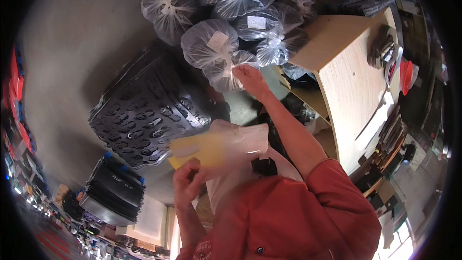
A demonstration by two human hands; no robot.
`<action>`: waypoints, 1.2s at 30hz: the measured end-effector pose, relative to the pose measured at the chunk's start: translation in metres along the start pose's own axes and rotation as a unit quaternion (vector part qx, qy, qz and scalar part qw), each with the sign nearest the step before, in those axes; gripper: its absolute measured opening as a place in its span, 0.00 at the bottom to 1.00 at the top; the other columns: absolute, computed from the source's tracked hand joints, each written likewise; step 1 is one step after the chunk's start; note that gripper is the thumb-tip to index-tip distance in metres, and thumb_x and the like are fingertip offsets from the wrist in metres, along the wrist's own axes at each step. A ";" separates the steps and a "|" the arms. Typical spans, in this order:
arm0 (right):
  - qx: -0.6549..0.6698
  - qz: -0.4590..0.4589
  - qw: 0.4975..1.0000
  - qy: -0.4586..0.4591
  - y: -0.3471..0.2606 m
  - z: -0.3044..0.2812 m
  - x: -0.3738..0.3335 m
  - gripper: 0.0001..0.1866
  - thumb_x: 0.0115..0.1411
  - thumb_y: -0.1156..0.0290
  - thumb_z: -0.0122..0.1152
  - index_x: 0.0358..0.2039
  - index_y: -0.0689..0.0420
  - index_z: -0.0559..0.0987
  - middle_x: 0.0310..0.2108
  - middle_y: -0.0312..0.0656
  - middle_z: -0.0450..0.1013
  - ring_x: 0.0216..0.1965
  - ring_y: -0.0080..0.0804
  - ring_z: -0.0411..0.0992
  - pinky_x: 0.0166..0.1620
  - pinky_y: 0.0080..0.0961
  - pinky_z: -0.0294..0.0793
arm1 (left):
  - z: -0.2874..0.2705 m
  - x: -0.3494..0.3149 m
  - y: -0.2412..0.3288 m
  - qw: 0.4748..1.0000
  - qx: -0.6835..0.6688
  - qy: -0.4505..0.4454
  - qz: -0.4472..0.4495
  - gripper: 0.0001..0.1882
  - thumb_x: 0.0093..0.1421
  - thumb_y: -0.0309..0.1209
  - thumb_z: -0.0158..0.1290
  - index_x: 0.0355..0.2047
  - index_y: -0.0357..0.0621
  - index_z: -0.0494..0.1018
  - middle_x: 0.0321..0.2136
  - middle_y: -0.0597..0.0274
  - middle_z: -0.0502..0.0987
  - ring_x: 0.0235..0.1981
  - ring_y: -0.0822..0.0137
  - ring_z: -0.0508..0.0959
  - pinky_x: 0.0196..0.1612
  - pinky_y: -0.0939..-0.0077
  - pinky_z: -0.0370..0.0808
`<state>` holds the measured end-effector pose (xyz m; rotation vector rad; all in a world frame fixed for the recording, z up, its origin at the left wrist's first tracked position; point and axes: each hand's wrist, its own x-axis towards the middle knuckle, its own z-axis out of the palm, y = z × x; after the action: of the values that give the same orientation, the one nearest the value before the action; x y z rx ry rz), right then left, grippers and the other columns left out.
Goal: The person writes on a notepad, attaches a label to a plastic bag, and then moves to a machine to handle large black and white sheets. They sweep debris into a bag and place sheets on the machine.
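We see the right hand (253, 82) near the middle of the upper half of the frame, its fingers (238, 71) drawn closed on the gathered plastic of a bag (221, 76). The bag is clear, and creases fan out from the place where we have hold of it. It sits at the lower edge of a cluster of similar bags (208, 43) at top centre; these are clear plastic over dark contents, several with a white label (256, 22) on them.

The left hand (186, 183) is below the centre of the frame, its thumb and fingers curled together at the lower edge of a yellow sheet (211, 148). Cloudy plastic shows over part of the sheet, and a white paper (254, 139) reaches out to its right. We cannot tell whether the fingers grip the paper too.

Left of centre, we have a big black stack (144, 110) marked all over with oval shapes. A smaller dark stack (115, 190) with white writing is at the lower left. On the right is a pale wooden counter (356, 72) with open shelves in its side; a dark pouch (380, 45) lies on its top, toward the upper right, and a red thing (408, 77) shows just beside its far edge.
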<state>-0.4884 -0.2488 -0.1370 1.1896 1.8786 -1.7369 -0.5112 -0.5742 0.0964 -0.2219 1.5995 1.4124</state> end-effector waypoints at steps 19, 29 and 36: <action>0.316 -0.210 0.903 -0.200 0.045 -0.195 -0.306 0.26 0.73 0.58 0.59 0.63 0.63 0.74 0.54 0.39 0.78 0.56 0.28 0.72 0.60 0.28 0.69 | 0.176 -0.018 -0.006 0.962 -0.220 -0.030 0.160 0.17 0.70 0.28 0.54 0.56 0.37 0.71 0.51 0.54 0.80 0.51 0.62 0.81 0.55 0.66 0.78; 0.374 -0.138 0.905 0.147 0.119 -0.312 -0.453 0.17 0.71 0.68 0.60 0.56 0.61 0.79 0.34 0.29 0.77 0.34 0.15 0.69 0.40 0.18 0.71 | 0.393 -0.013 -0.014 0.949 0.039 -0.267 0.162 0.22 0.74 0.29 0.44 0.65 0.32 0.65 0.59 0.52 0.74 0.60 0.60 0.75 0.62 0.65 0.71; 0.406 -0.143 0.870 0.240 0.130 -0.358 -0.499 0.25 0.68 0.61 0.59 0.59 0.65 0.75 0.47 0.48 0.80 0.48 0.33 0.77 0.55 0.33 0.75 | 0.490 -0.002 0.004 0.941 0.008 -0.329 0.080 0.25 0.72 0.25 0.48 0.67 0.33 0.62 0.61 0.49 0.73 0.62 0.56 0.74 0.64 0.61 0.71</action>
<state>0.0144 -0.1023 0.2087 1.8426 1.6288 -2.7635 -0.2582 -0.1603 0.1624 0.3693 1.0837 1.3970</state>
